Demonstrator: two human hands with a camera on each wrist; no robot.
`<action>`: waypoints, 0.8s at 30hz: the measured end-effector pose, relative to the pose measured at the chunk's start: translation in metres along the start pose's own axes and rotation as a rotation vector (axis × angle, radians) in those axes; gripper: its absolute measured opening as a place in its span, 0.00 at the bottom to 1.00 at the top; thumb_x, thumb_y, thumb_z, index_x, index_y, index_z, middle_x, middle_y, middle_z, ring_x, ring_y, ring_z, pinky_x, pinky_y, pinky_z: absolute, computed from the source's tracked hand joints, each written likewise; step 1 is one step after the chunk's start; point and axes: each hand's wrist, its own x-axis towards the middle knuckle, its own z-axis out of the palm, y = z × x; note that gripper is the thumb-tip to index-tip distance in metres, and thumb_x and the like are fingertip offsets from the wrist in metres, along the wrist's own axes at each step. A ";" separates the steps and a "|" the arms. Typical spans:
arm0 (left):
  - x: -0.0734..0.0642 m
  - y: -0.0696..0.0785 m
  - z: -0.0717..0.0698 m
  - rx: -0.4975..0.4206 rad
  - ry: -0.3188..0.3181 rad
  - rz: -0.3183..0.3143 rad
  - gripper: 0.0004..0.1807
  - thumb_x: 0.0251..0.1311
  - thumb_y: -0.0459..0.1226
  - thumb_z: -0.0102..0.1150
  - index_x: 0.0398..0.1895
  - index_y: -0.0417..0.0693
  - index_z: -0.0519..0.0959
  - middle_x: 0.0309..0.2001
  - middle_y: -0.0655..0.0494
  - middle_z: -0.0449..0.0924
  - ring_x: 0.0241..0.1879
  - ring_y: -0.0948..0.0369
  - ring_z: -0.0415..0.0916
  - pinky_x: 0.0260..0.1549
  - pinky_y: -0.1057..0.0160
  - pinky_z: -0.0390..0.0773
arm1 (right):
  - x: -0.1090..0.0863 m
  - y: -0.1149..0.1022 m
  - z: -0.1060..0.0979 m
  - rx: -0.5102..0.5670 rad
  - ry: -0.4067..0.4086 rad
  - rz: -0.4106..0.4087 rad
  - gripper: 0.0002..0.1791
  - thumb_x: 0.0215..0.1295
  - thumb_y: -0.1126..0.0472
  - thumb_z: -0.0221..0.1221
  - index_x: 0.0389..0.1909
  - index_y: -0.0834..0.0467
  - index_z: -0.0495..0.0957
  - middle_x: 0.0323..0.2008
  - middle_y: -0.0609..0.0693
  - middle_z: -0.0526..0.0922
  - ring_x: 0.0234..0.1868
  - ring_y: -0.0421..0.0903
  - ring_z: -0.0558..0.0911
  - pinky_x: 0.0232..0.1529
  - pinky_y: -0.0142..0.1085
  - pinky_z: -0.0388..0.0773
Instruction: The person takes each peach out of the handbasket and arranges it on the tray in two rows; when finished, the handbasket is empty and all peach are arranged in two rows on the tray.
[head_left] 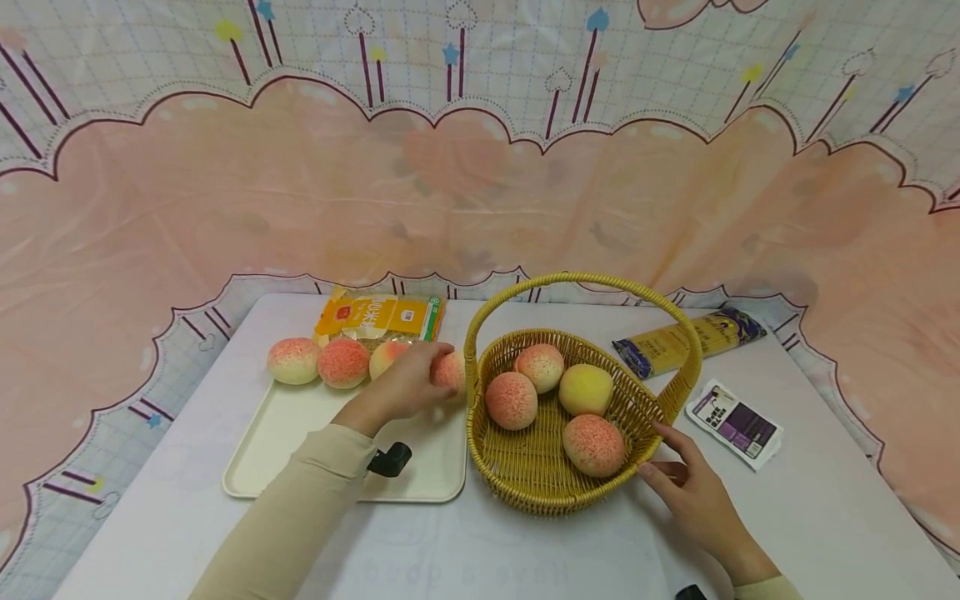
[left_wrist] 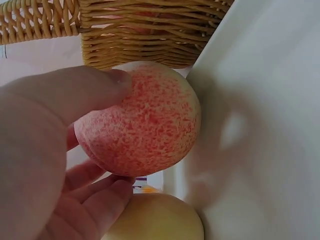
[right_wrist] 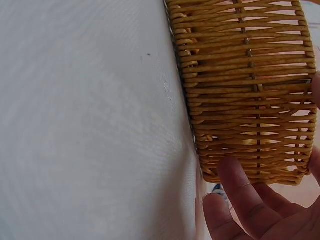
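Note:
My left hand (head_left: 408, 379) holds a red-speckled peach (left_wrist: 145, 120) between thumb and fingers, over the tray's back right corner and close beside the basket. Three more peaches, the middle one a red peach (head_left: 343, 363), line the back of the cream tray (head_left: 300, 454); my left hand partly covers the nearest. To the right stands a wicker basket (head_left: 525, 498) with a tall arched handle, holding several peaches, one of them a yellow peach (head_left: 586, 389). The fingers of my right hand (head_left: 697, 492) touch the basket's right side near its rim and the foot of the handle.
An orange-and-yellow food packet (head_left: 382, 315) lies behind the tray. Behind the basket on the right is a long yellow-and-blue packet (head_left: 660, 346), with a small white-and-purple sachet (head_left: 738, 423) in front of it. A patterned cloth (head_left: 337, 208) hangs beyond the white table (head_left: 825, 517).

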 end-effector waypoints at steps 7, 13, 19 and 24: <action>-0.002 0.003 0.002 0.042 0.003 -0.011 0.35 0.61 0.36 0.69 0.69 0.34 0.68 0.65 0.36 0.68 0.66 0.43 0.65 0.65 0.45 0.65 | -0.001 -0.002 0.000 -0.004 0.002 -0.002 0.34 0.72 0.60 0.60 0.73 0.60 0.58 0.71 0.69 0.60 0.50 0.55 0.82 0.39 0.32 0.80; -0.002 0.003 0.003 0.072 0.039 0.030 0.33 0.61 0.33 0.67 0.68 0.33 0.68 0.65 0.36 0.69 0.67 0.43 0.64 0.67 0.46 0.63 | -0.001 -0.001 0.000 0.000 0.001 -0.002 0.34 0.72 0.60 0.60 0.74 0.60 0.58 0.71 0.68 0.60 0.48 0.42 0.81 0.39 0.32 0.80; -0.002 0.005 0.000 0.105 0.060 0.028 0.32 0.60 0.33 0.68 0.67 0.35 0.69 0.65 0.38 0.71 0.67 0.43 0.65 0.67 0.47 0.63 | 0.000 0.001 0.000 0.003 0.001 -0.012 0.34 0.72 0.61 0.60 0.74 0.60 0.58 0.71 0.68 0.60 0.46 0.34 0.79 0.39 0.31 0.80; 0.000 0.005 -0.003 0.097 0.039 -0.011 0.32 0.62 0.33 0.67 0.69 0.35 0.69 0.66 0.38 0.70 0.67 0.43 0.65 0.66 0.46 0.64 | 0.001 0.001 0.000 -0.003 0.002 -0.016 0.34 0.72 0.61 0.60 0.74 0.60 0.58 0.71 0.68 0.60 0.46 0.35 0.80 0.39 0.31 0.80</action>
